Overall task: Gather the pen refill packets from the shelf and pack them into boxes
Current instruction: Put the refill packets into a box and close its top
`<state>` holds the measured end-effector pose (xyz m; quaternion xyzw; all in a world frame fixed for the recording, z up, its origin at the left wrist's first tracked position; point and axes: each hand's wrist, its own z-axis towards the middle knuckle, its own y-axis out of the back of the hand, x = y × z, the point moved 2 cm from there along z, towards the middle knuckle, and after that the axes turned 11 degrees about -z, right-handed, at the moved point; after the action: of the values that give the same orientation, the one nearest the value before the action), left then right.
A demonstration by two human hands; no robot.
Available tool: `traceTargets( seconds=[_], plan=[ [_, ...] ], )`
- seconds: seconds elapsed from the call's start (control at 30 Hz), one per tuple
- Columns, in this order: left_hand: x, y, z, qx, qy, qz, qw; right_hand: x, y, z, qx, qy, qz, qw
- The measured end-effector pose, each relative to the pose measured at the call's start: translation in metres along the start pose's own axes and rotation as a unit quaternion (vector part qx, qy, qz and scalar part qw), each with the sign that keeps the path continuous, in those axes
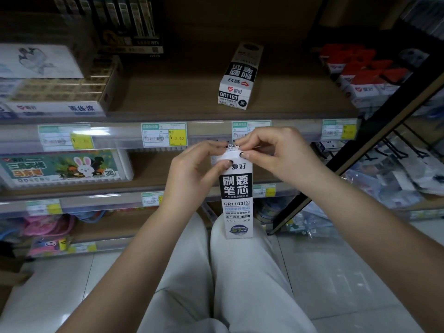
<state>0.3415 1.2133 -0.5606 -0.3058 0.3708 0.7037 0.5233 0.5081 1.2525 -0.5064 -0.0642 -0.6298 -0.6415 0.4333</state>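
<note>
A tall white and black pen refill box (236, 203) stands upright on my right knee in front of the shelves. My left hand (192, 174) grips its upper left side, thumb on the front. My right hand (271, 150) pinches the white flap at the box's top end. A second refill box (239, 76) of the same kind lies flat on the wooden shelf (173, 92) above, its end label facing me. The inside of the held box is hidden.
Stacked stationery boxes (55, 90) fill the shelf's left side. Red and white packs (360, 73) sit at its right. A rabbit-print marker case (64, 168) lies one shelf lower. A black metal rack (360, 145) slants down on the right. Price tags line the shelf edges.
</note>
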Motion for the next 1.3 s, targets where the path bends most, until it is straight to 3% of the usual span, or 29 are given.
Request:
traceTargets(
  seconds=[0.23, 0.43, 0.6, 0.7, 0.87, 1.03, 1.3],
  plan=[
    [0.005, 0.004, 0.002, 0.008, 0.015, -0.017, 1.0, -0.001, 0.001, 0.001, 0.043, 0.01, 0.021, 0.999],
    [0.005, 0.007, -0.001, -0.003, 0.044, -0.059, 0.997, 0.001, -0.005, 0.003, 0.035, 0.01, 0.017, 0.999],
    [0.006, 0.001, -0.003, -0.036, 0.128, -0.211, 0.968, 0.004, -0.003, 0.005, 0.047, -0.024, 0.051, 0.997],
    [0.005, -0.002, -0.004, -0.048, 0.135, -0.244, 0.959, 0.007, 0.001, 0.008, 0.061, -0.046, 0.054, 0.996],
    [0.005, 0.0, -0.004, -0.046, 0.141, -0.294, 0.944, 0.015, 0.011, 0.017, 0.151, -0.049, 0.048, 0.986],
    [0.006, 0.002, -0.003, -0.039, 0.129, -0.28, 0.95, 0.016, 0.017, 0.026, 0.205, -0.001, -0.007, 0.979],
    [0.009, 0.005, -0.007, -0.035, 0.117, -0.262, 0.957, 0.012, 0.013, 0.023, 0.196, 0.046, -0.015, 0.979]
  ],
)
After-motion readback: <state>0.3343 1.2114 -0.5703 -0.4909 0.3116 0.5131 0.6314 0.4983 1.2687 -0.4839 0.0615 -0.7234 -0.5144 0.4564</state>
